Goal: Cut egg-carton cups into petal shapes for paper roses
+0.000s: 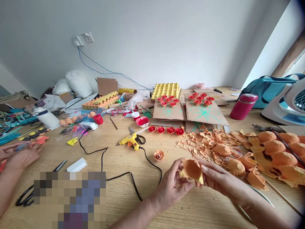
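Note:
Between my two hands is an orange egg carton cup (192,170) with a torn, yellowish rim, its hollow facing me. My left hand (172,183) grips its left side with thumb and fingers. On the right side, my right hand (215,176) pinches the rim. Beyond them on the table sits an unpainted orange carton rose (159,155). A yellow hot glue gun (131,140) lies further back, with black-handled scissors (140,139) against it. To the right are orange carton scraps (209,143) and an orange egg carton (274,149).
A row of red carton roses (170,130) lies before cardboard sheets (206,113) bearing red flowers. A red paint dish (143,121) stands nearby. The glue gun's black cord (152,163) crosses the table. At the left are another person's hands (26,156). A magenta bottle (243,106) stands back right.

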Demonstrator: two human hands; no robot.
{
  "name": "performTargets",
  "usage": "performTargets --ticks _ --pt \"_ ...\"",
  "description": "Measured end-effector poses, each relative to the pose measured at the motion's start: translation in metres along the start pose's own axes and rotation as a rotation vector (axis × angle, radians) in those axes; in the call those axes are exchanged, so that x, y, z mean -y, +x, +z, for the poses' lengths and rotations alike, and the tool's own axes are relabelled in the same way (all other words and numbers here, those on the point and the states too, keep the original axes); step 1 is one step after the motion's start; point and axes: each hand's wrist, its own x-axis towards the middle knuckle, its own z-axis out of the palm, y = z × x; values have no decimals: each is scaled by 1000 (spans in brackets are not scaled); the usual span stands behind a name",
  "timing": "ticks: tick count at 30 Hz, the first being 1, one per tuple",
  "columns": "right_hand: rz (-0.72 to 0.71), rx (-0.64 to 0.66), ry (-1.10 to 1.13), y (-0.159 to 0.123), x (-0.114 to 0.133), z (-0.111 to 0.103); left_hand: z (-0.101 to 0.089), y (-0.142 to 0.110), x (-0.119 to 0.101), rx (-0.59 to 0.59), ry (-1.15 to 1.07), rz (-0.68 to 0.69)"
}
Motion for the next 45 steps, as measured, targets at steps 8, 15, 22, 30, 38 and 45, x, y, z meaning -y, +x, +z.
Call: performTargets --ticks 8,15,22,30,38,45 --pt "-57 0 -381 3 0 -2 3 3 0 -96 53 53" --pt "-358 -198 -808 27 35 13 9 -1 5 -2 429 -10" --pt "-549 160 -1288 90 46 65 10 -3 15 112 550 15" --pt "-608 308 -1458 123 41 81 6 0 33 234 614 143" --pt "-568 232 -1330 128 35 75 2 4 32 360 728 92" --pt "-631 232 -1353 128 27 73 4 3 37 305 783 193"
